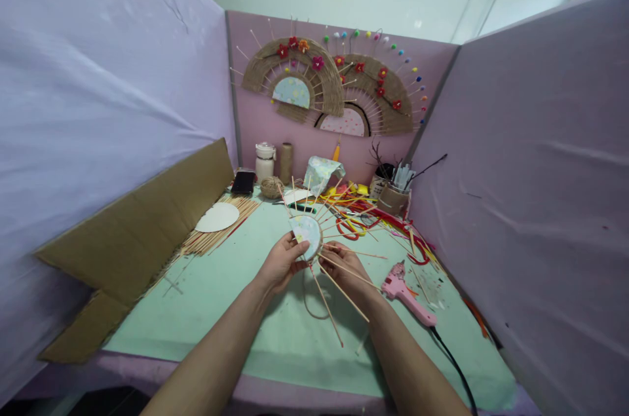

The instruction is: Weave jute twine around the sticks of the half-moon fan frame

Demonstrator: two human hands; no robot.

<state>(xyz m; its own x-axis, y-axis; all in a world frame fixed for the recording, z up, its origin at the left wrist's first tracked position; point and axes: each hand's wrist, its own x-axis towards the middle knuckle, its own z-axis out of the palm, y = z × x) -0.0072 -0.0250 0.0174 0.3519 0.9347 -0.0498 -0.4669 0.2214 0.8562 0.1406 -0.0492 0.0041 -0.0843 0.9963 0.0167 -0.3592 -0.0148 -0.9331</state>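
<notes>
My left hand (282,263) is closed on a half-round, pale blue patterned fan piece (305,232), thumb across its face. Thin wooden sticks (344,288) spread out from its curved edge, which has a brown twine border. At that edge, behind several sticks, my right hand (345,265) has its fingers pinched together; what lies between them is hidden. A loop of twine (314,316) hangs below the piece, over the green table cover.
On the right lies a pink glue gun (407,295) with its black cord. Scissors (350,228) and coloured strips lie behind. Loose sticks (221,236) and a white oval (217,217) are by the cardboard (147,232). Twine fans (295,72) hang at the back.
</notes>
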